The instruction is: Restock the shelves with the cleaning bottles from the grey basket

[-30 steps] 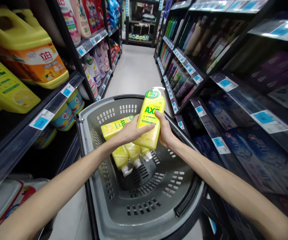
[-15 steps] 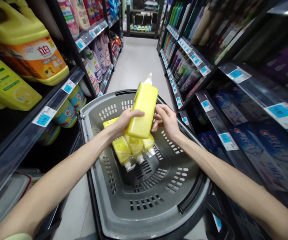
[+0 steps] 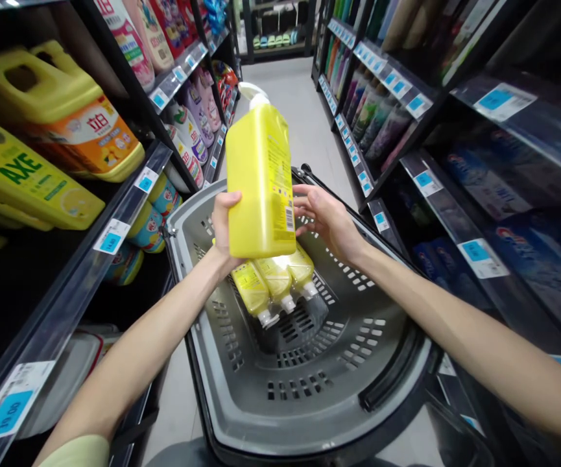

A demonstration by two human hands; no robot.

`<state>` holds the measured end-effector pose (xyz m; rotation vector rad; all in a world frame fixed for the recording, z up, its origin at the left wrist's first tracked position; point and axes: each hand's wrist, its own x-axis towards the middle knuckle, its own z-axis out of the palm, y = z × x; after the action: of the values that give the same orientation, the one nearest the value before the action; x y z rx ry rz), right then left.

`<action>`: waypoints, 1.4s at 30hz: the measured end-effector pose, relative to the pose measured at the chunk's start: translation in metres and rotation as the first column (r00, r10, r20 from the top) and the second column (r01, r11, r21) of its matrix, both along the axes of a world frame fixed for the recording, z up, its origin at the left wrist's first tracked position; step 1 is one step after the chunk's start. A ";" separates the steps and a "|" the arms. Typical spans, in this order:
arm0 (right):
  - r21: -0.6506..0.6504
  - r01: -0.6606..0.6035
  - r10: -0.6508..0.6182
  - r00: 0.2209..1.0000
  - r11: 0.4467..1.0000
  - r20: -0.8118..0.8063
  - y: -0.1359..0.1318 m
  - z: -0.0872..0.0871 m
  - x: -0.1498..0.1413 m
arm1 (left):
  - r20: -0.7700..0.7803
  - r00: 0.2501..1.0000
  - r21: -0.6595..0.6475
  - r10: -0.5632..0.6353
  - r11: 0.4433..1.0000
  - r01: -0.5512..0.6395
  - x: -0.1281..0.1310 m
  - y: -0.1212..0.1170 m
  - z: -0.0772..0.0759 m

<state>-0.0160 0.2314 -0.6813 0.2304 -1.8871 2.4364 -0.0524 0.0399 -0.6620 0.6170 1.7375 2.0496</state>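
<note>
A large yellow dish soap bottle with a white pump top is held up over the grey shopping basket. My left hand grips it from the left side, thumb across its front. Close to the bottle's right side is my right hand, its fingers apart and partly bent; whether the fingertips touch the bottle is hidden. Inside the basket, several smaller yellow bottles lie side by side, their white caps toward me. The held bottle covers their far ends.
On the left shelf stand big yellow detergent jugs and tubs. Blue toothpaste boxes and upright bottles fill the right shelves. The aisle floor runs between them to a rack at the far end.
My left hand has raised the yellow bottle and turned it, so a printed side with a barcode shows. My right hand stays beside it with fingers spread more. The view has shifted slightly.
</note>
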 end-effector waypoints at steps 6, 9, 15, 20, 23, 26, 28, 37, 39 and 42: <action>-0.052 -0.129 0.135 0.984 0.990 0.117 -0.003 -0.008 0.002 | -0.049 0.997 -0.137 0.065 0.988 -0.071 -0.006 0.011 -0.024; -0.116 -0.058 0.075 0.986 0.992 0.148 -0.003 -0.006 0.004 | -0.176 0.984 -0.354 0.034 0.930 -0.095 -0.004 0.013 -0.029; -0.212 -0.023 0.051 0.991 0.977 0.127 -0.005 -0.002 0.008 | -0.266 0.964 -0.342 0.017 0.933 -0.111 0.001 0.015 -0.030; -0.267 0.042 -0.017 0.995 0.963 0.094 -0.003 0.000 0.005 | -0.183 0.981 -0.151 -0.056 0.988 0.028 -0.002 0.016 -0.034; -0.309 0.081 -0.065 0.996 0.948 0.060 0.003 0.008 0.004 | 0.005 0.998 -0.014 -0.055 0.998 0.055 -0.001 0.017 -0.035; -0.279 0.134 -0.122 0.991 0.951 0.058 0.007 0.015 0.007 | 0.204 0.929 0.032 -0.310 0.950 0.310 0.006 0.018 -0.031; -0.196 0.159 -0.137 0.983 0.968 0.119 0.007 0.015 0.010 | 0.263 0.836 0.053 -0.482 0.872 0.486 0.013 0.018 -0.026; -0.255 -0.001 0.063 0.970 0.967 0.235 0.003 0.010 0.006 | 0.273 0.877 -0.009 -0.396 0.910 0.414 0.035 0.025 -0.011; -0.249 0.000 0.060 0.970 0.968 0.236 0.004 0.008 0.005 | 0.268 0.901 -0.030 -0.341 0.932 0.361 0.035 0.026 -0.011; -0.212 0.008 0.039 0.975 0.977 0.218 0.003 0.005 0.005 | 0.262 0.923 -0.044 -0.280 0.953 0.301 0.033 0.026 -0.015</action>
<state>-0.0108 0.2342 -0.6762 -0.0374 -1.6825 2.7490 -0.0194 0.0661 -0.6770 0.5248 1.4776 1.7560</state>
